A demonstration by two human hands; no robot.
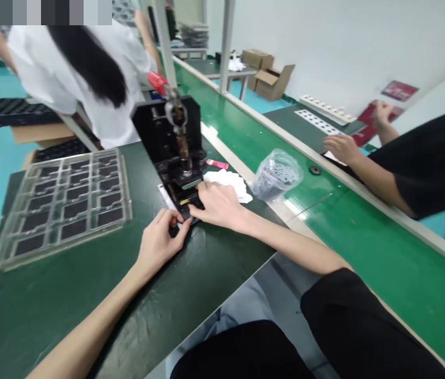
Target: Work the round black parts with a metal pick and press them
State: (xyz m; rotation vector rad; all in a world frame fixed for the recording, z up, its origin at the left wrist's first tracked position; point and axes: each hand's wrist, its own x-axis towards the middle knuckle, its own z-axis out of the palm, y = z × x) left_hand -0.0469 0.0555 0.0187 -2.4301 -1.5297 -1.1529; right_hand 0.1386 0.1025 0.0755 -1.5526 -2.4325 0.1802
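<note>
A black hand press with a red-tipped lever stands on the dark green table. My left hand is at the front left of its base, thumb and fingers pinched together around something small and pale that I cannot make out. On the right of the base is my right hand, its thumb and fingers curled in at the fixture under the press head. What these fingers hold is hidden. A small yellow mark shows in the fixture between the hands. White paper or cloth lies behind my right hand.
A clear tray of dark flat pieces lies left. A plastic bag of grey parts and a black ring are right, by the green conveyor. A red tube lies behind the press. Co-workers stand at left and right.
</note>
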